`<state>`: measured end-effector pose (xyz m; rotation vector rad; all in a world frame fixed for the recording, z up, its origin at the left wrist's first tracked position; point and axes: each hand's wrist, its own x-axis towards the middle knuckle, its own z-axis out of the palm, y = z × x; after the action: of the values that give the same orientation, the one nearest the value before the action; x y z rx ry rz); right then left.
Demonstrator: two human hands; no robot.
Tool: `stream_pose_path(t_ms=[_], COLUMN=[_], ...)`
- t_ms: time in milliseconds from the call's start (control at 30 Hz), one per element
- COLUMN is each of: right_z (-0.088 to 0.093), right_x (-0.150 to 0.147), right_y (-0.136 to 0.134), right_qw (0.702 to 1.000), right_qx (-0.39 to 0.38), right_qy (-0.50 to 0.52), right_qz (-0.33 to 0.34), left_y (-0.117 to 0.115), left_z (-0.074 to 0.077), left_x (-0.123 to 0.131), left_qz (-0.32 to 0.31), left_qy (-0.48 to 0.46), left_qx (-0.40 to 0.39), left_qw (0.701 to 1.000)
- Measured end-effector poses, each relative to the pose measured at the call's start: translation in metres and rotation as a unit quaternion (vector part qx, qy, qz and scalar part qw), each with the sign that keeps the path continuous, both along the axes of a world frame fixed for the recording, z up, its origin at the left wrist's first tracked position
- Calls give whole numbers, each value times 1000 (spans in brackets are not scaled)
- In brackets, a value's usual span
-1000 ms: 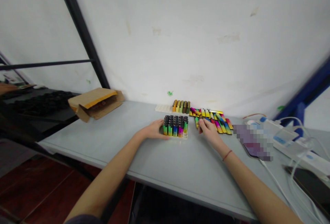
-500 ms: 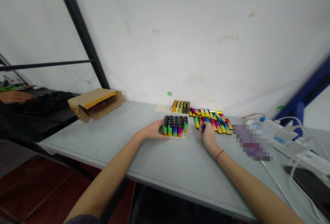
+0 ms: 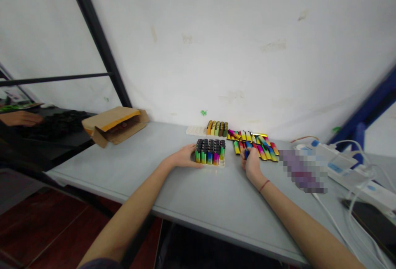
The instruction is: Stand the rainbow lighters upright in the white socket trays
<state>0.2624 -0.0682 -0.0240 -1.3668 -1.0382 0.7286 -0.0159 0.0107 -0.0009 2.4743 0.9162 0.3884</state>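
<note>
The right hand (image 3: 251, 165) is closed around 1 small dark blue piece (image 3: 246, 153); its upper part shows at 11 o'clock of the hand, and the rest is hidden by the fingers. At 12 o'clock of this hand, very near, lies a pile of shiny coloured tubes (image 3: 262, 152). At 9 o'clock, well apart, is a pale tray (image 3: 221, 163) with upright, black-topped tubes (image 3: 210, 157). The left hand (image 3: 185, 156) holds this tray by its 9 o'clock side, thumb and fingers spread wide.

All this is on a grey table (image 3: 198, 203). Beyond the tray, at 12 o'clock, a block of yellow, green and brown tubes (image 3: 217, 128) stands near the white wall (image 3: 198, 54). An opened cardboard box (image 3: 113, 121) lies at 10 o'clock; a power strip (image 3: 349, 172) with cables is at 3 o'clock. At the left edge, another person's hand (image 3: 21, 118) is beside a black heap (image 3: 63, 122).
</note>
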Motion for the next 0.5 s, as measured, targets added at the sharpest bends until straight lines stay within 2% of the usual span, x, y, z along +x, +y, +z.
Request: stream_pose_path(t_ms=[133, 233, 400, 500], right_z=[5, 8, 3, 0], right_x=[-3, -3, 2, 5], right_y=[-2, -2, 1, 2], right_qw=[990, 986, 996, 1000], right_qx=[-54, -66, -42, -5], right_qy=[124, 153, 74, -11], right_qz=[-31, -25, -15, -22], left_y=[0, 0, 0, 1], left_z=[1, 1, 1, 0], left_x=[0, 0, 0, 0], left_qz=[8, 6, -2, 1], left_qy=[-1, -6, -3, 3], left_qx=[2, 2, 3, 1], left_qw=[1000, 1000, 1000, 1000])
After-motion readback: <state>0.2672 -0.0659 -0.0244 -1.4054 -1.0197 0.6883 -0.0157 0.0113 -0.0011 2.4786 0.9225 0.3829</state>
